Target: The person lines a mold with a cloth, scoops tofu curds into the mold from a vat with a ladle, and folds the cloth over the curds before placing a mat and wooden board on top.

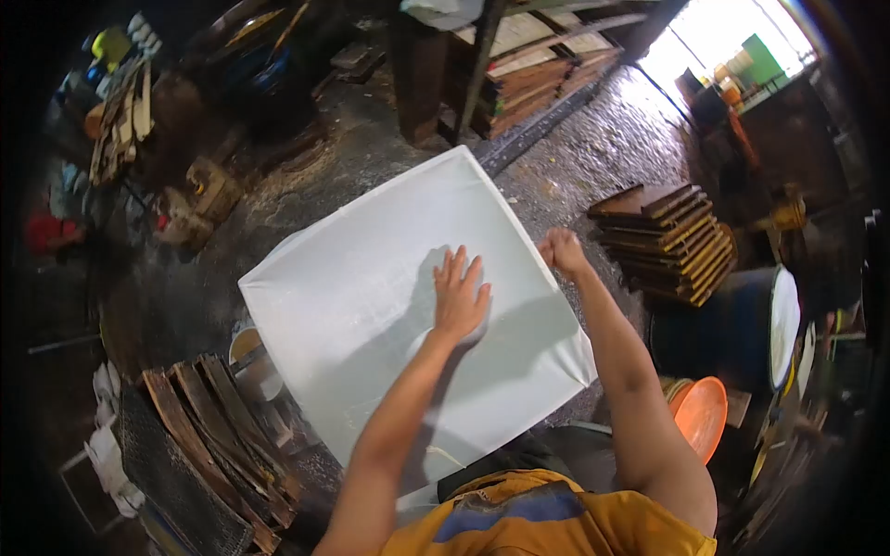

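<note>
A large square surface covered in white sheeting (371, 278) lies in front of my body, its corners folded and creased. My left hand (459, 295) rests over its middle with the fingers spread, holding nothing, and casts a shadow on the sheeting. At the right edge of the cover is my right hand (562, 251), its fingers curled in at the rim. Whatever those fingers may grip is too small to make out. A short pale cord (446, 456) shows near the edge closest to me.
Stacked wooden frames (663, 243) stand at the right, above a dark blue drum (714, 324) and an orange basin (702, 419). Long boards (199, 417) lean at the lower left beside a bucket (258, 371). Wooden crates (538, 79) stand at the back.
</note>
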Demonstrator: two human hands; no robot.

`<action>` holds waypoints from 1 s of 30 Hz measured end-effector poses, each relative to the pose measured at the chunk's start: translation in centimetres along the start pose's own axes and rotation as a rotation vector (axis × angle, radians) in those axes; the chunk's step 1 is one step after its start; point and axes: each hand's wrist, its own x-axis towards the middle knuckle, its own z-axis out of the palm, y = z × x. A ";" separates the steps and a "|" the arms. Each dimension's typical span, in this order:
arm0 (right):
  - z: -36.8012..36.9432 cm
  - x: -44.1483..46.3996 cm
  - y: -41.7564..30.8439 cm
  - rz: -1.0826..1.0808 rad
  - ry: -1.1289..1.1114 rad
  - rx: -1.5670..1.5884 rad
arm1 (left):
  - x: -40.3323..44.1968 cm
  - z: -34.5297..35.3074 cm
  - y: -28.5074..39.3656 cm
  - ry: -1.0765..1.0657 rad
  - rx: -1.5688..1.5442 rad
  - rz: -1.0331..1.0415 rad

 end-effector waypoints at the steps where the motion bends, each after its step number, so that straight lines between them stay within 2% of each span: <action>1: -1.0 0.2 -1.1 0.093 0.132 0.374 | 0.5 1.5 1.4 0.009 -0.009 0.001; 3: -5.7 -2.3 -9.4 0.205 0.039 0.948 | 1.2 3.3 3.7 -0.055 0.041 -0.003; 5: -8.3 -4.0 -11.9 0.121 0.060 0.740 | 1.4 4.9 5.1 -0.088 0.093 -0.009; 7: -7.8 -5.2 -11.3 0.092 0.057 0.490 | 1.1 5.9 4.7 -0.101 0.163 -0.008; 8: -6.3 -5.9 -9.9 0.100 0.050 0.340 | 1.2 5.9 4.9 -0.110 0.193 -0.025; 10: -2.1 -5.8 -3.4 -0.102 -0.070 0.043 | 1.6 5.6 5.4 -0.082 0.215 -0.056; 12: 1.9 -5.2 2.2 -0.187 -0.275 -0.184 | 1.2 5.6 5.5 -0.003 0.249 -0.056; 15: 5.0 -4.7 3.7 0.017 -0.341 0.241 | 1.1 5.1 6.8 0.082 0.174 -0.002; 17: 3.1 -5.4 0.9 -0.046 0.005 0.147 | 1.1 5.7 7.6 0.090 0.213 0.006; 18: 2.2 -5.0 0.5 -0.049 0.178 0.243 | 1.1 6.2 7.8 0.100 0.222 0.017; 19: 0.9 -4.8 0.3 -0.056 0.355 0.327 | 0.7 7.3 7.6 0.020 0.259 0.005; 21: -4.6 -6.5 -3.8 -0.051 0.189 0.852 | 0.0 9.2 6.4 -0.118 0.330 -0.019; 24: -11.2 -12.6 -8.7 -0.331 0.110 0.351 | 0.1 8.9 7.3 -0.252 0.489 0.000; 27: -10.1 -18.4 -0.5 -0.358 0.239 -0.130 | -0.7 8.0 8.1 -0.022 0.165 -0.097; 28: -9.3 -21.0 1.0 -0.311 0.133 -0.122 | -1.6 7.5 8.9 0.098 0.142 -0.085; 29: -8.5 -23.6 2.4 -0.270 0.027 -0.115 | -2.7 7.0 10.4 0.129 0.105 -0.148; 30: -7.6 -25.9 3.9 -0.272 -0.100 -0.187 | -4.2 6.6 10.7 0.096 0.043 -0.086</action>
